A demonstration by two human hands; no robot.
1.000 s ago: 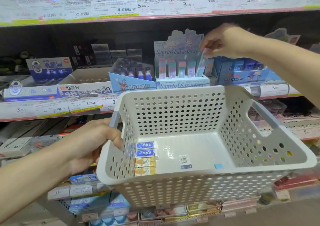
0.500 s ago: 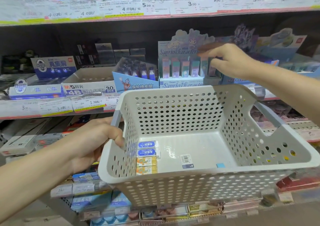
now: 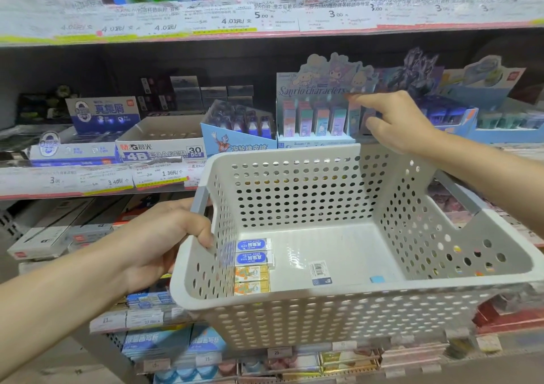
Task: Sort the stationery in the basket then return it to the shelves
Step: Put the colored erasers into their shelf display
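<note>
Shelves of stationery fill my view, price tags along every edge, and I've got the white perforated basket (image 3: 338, 319) held out in front of them. Left hand (image 3: 159, 245) is at nine o'clock on the basket, grip clenched round the grey handle (image 3: 200, 204), fingertips curled inside the wall. In the basket, hard against that left wall, four small erasers sit in a column: two blue-wrapped erasers (image 3: 253, 251) on the far side, two orange-wrapped erasers (image 3: 251, 280) nearer me, each with its long axis running left to right across the floor. A barcode sticker (image 3: 319, 271) and a tiny blue square (image 3: 377, 279) lie at six o'clock on the basket floor. Right hand (image 3: 394, 121) is up at one o'clock, above the far rim, at the Sanrio display box (image 3: 312, 89); fingers loosely spread, grip released, nothing in it. Upright pastel packs (image 3: 321, 118) stand in a row in that box.
</note>
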